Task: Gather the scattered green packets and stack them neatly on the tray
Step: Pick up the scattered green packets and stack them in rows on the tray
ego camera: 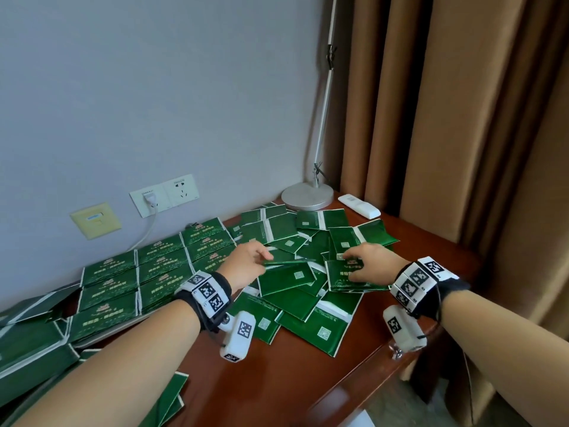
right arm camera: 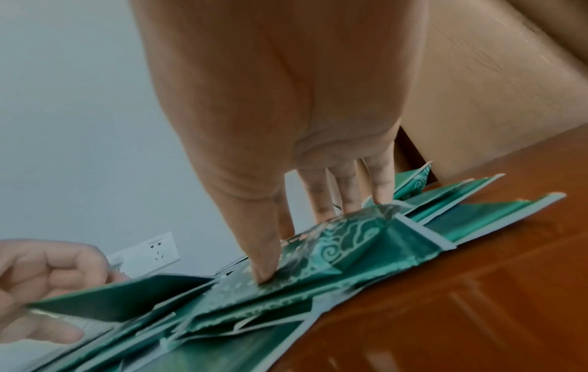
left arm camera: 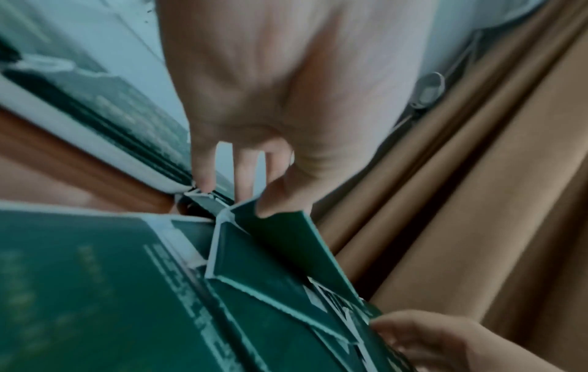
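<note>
Packets (ego camera: 295,272) lie in a loose, overlapping heap across the middle and far right part of the counter (ego camera: 308,380), most face-down with the white seal strip up; sorted ones sit in neat rows on the tray (left arm camera: 79,141) along the counter's left edge near the wall, its pale rim visible in the left wrist view. Left hand (ego camera: 246,261) pinches one packet (ego camera: 288,262) by its near corner, thumb on top and fingers beneath, lifting it edge-on off the heap; grip at the corner likely chosen because the rest of the sheet is pinned under neighbours. Right hand (ego camera: 368,265) rests on a face-up packet (ego camera: 348,277), thumb (right arm camera: 264,261) pressing down on the printed face and the other fingers reaching over its far edge; whether it has lifted the packet yet cannot be told, but fingers and thumb close around it. Judgement: pressing holds the heap steady while the left peels its sheet free. Glossy foil looks slippery, so a stack could slide. Obstacles: lamp base (ego camera: 307,196) at the far edge touches the outermost packets; white remote (ego camera: 359,205) lies just beside it toward the far right corner, apart from the heap. Curtain (ego camera: 462,118) hangs close behind the right edge. Wall socket (ego camera: 164,194) with plugged cable stands behind the tray. More packets spill off the near left corner.
</note>
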Available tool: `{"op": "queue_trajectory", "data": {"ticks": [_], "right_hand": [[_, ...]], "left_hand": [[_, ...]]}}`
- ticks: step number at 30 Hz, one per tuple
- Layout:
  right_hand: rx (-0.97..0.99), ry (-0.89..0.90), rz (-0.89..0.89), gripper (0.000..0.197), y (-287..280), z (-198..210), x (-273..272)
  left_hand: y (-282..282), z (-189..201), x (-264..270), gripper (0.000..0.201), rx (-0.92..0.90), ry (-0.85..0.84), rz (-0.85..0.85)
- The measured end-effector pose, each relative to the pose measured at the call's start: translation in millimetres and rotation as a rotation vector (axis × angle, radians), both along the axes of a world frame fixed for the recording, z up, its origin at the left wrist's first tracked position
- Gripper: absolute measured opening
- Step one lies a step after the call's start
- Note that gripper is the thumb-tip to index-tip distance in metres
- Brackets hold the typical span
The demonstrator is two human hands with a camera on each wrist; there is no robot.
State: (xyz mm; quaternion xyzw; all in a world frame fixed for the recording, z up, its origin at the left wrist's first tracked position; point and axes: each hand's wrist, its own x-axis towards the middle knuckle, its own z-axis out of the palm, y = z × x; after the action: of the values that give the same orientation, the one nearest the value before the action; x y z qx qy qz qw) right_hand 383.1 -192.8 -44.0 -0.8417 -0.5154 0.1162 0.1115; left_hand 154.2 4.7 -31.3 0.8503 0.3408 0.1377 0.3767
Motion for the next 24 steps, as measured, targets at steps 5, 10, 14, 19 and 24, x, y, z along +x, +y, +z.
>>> {"op": "queue_trajectory", "data": {"ticks": [5,10,14,19,24], "right_hand": [[-0.043,-0.06,-0.047,0.06,2.8,-3.3,-7.0],[-0.027,-0.066,-0.145,0.06,0.1,2.4,-4.4],[-0.082,-0.051,-0.204,0.063,-6.7,-1.3,-4.5],[-0.056,-0.07,-0.266,0.064,-12.4,-4.5,-7.1],[0.009,0.047,-0.247,0.055,-12.4,1.2,-4.8]], "left_hand": [[-11.6,11.1,-7.5,0.066,0.138,0.295,-0.104],[-18.7,9.6,8.2,0.033,0.244,0.292,-0.11],[-19.6,-8.0,25.7,0.049,0.347,0.395,-0.119],[-17.1,-25.9,36.5,0.071,0.448,0.526,-0.123],[-21.3,-23.2,37.9,0.074,0.513,0.487,-0.075]]}}
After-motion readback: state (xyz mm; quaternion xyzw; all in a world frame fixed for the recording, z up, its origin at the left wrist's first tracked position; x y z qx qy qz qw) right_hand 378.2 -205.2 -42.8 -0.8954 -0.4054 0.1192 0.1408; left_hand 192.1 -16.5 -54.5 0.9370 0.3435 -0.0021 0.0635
